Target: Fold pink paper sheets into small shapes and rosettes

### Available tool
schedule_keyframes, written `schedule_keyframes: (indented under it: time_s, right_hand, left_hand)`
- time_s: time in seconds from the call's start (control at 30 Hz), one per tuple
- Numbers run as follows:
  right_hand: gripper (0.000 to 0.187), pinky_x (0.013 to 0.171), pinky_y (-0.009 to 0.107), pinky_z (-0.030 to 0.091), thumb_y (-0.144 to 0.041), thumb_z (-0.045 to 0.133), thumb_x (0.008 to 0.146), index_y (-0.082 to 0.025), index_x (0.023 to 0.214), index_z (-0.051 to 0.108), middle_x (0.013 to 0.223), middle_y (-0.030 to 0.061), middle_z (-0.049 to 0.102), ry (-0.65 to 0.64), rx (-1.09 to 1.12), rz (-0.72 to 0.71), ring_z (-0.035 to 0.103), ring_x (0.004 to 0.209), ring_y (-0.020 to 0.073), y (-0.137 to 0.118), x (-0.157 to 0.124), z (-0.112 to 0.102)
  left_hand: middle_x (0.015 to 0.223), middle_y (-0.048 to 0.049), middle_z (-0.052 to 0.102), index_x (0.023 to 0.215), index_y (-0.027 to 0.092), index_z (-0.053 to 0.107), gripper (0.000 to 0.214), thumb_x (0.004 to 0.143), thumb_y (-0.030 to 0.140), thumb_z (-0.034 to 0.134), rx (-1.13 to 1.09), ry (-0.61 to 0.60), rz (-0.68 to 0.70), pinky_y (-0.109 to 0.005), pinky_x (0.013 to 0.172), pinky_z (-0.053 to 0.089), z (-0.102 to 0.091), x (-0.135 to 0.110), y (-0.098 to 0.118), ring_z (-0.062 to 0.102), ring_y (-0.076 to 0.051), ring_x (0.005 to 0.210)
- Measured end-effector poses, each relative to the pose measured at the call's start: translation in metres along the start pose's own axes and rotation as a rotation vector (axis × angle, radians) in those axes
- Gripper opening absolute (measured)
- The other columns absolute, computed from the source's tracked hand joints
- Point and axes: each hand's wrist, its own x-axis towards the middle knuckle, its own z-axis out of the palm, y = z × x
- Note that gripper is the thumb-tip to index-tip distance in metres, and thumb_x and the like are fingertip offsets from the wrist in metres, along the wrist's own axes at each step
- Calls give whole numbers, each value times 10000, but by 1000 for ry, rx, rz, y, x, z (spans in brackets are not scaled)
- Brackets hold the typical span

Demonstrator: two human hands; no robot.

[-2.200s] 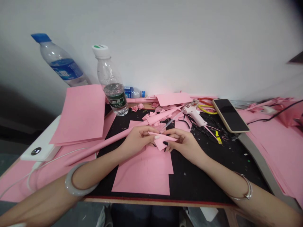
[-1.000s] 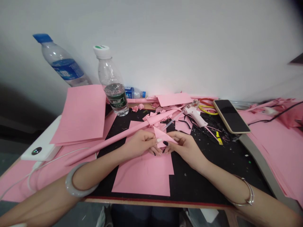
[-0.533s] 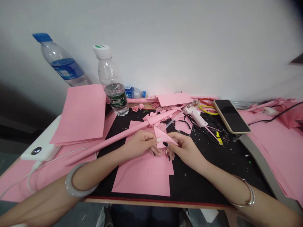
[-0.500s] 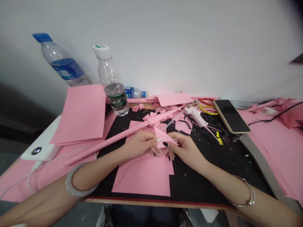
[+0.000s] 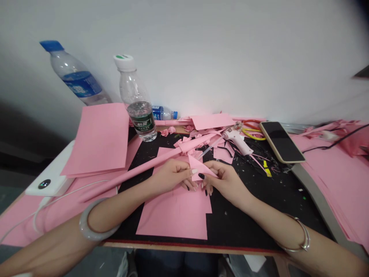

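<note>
A small folded piece of pink paper (image 5: 198,168), roughly triangular, is pinched between my two hands. My left hand (image 5: 176,175) grips its left edge, the thumb on top. On the right side my right hand (image 5: 220,177) holds it, with the dark-nailed thumb pressing on the face. Larger pink sheets (image 5: 175,215) lie beneath both hands on the black mat (image 5: 245,227). Just beyond the hands runs a long rolled pink paper tube (image 5: 144,165), slanting from lower left to upper right. The fingers under the folded paper are partly hidden.
A glue gun (image 5: 238,141) lies behind my right hand among scraps, near scissors with yellow and orange handles (image 5: 253,134) and a phone (image 5: 282,142). Two bottles, one green-labelled (image 5: 141,115) and one blue-capped (image 5: 77,80), stand left. A white power bank (image 5: 52,181) lies under pink sheets (image 5: 99,140).
Both hands keep nearly the same place and hold on the folded paper. The display on the power bank looks different.
</note>
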Motion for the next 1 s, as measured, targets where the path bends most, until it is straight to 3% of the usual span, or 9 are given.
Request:
schedule_keyframes:
  time_s: [0.33,0.53,0.77,1.0]
  right_hand:
    - [126,427,185,453,-254,610,790,-146,832,559,577,-24,613,9,-13,-17,536,406,72,-1,-1,1]
    - [132,457,199,481,-263,611,791,-149,820,550,582,-20,615,-30,-60,-5,585,451,96,0,-1,0]
    - [271,520,234,525,-402,542,844,-150,745,537,614,7,609,-107,-144,2,634,543,129,0,-2,0]
    - [329,565,280,551,-465,503,851,-170,713,546,632,12,630,-140,-120,-17,649,575,157,-2,-3,-3]
  left_hand:
    - [735,-110,724,791,76,678,186,732,253,673,61,-8,34,-273,642,570,3,-2,4,692,-173,662]
    - [731,-103,723,783,70,685,147,760,203,628,81,-6,1,-270,644,573,4,-2,6,694,-167,662]
    - [717,-96,722,750,74,679,162,773,224,621,144,-120,47,-242,585,564,0,-5,1,689,-155,620]
    - [692,-69,721,702,92,642,115,780,170,609,41,-172,43,-257,602,572,-1,-4,-3,693,-152,615]
